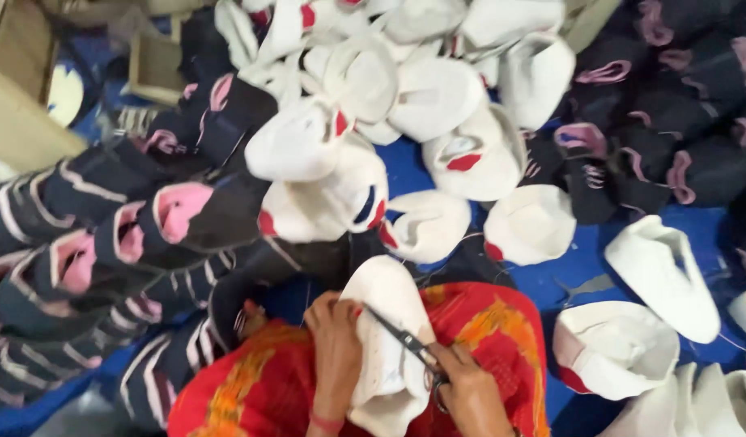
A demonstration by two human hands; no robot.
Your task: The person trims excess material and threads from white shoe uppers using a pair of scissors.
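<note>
Your left hand (338,356) is clamped round the white shoe upper (382,340) on your lap while your right hand (470,392) grips small scissors (405,338) with blades against the fabric, so a slip could nick your left fingers or cut the upper.

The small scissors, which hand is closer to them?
Right. The right hand holds the scissors by the handles; the left hand grips the white shoe upper just beside the blades.
</note>
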